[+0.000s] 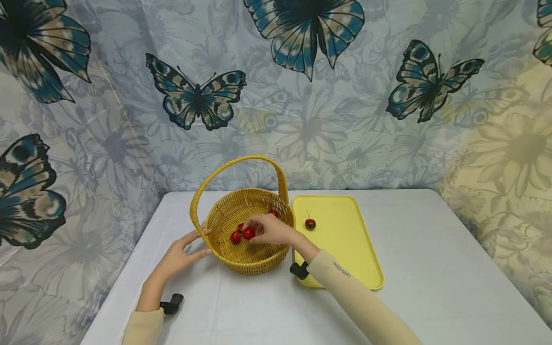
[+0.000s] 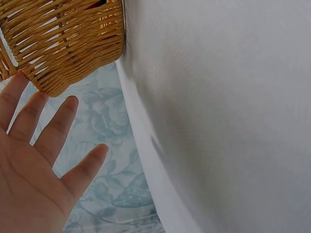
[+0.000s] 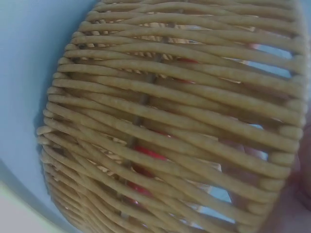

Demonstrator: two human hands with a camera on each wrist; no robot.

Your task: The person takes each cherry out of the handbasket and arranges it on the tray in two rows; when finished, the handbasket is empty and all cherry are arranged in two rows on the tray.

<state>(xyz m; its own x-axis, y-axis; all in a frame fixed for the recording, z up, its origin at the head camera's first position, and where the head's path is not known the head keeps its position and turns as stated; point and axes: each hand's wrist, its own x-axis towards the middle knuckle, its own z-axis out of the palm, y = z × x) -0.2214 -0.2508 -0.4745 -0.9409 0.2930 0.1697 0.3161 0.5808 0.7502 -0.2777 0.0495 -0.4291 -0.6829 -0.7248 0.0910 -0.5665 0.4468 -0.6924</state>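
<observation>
A yellow wicker basket point(image 1: 250, 266) with a tall handle stands on the table, with several red cherries point(image 1: 235, 236) inside. My right hand point(image 1: 271, 230) reaches over its right rim, fingers curled, and pinches a cherry point(image 1: 248, 233) low in the basket. The right wrist view is mostly filled by the woven basket wall point(image 3: 160, 102); bits of red show through the gaps, and that hand is largely cut off. At the basket's left side my left hand point(image 1: 183, 253) has its fingers spread, fingertips touching the rim. In the left wrist view those fingers point(image 2: 58, 128) look straight.
Right of the basket lies a yellow tray point(image 1: 340, 239) carrying one dark cherry point(image 1: 310, 224) with its stem up. The table point(image 1: 431, 268) has a white cover. A butterfly-patterned cloth point(image 1: 310, 129) hangs behind it and along the left side.
</observation>
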